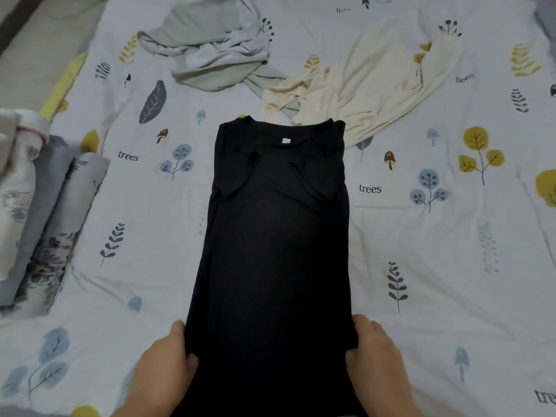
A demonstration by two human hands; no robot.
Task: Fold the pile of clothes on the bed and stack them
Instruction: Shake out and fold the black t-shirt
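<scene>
Black shirt [278, 236] lies flat mid-frame on the printed bedsheet [421, 251], sides and sleeves folded inward, collar at 12 o'clock, hem toward 6. Left hand [164, 365] grips the shirt's lower left edge at 7 o'clock, thumb on top; right hand [377, 356] grips the lower right edge at 5 o'clock. Fingers probably tucked under the fabric, hidden. Unfolded green garment [210, 55] at 11 o'clock, cream garment [376, 82] at 1 o'clock, touching the shirt's shoulder. Folded stack [45, 212] at 9 o'clock.
</scene>
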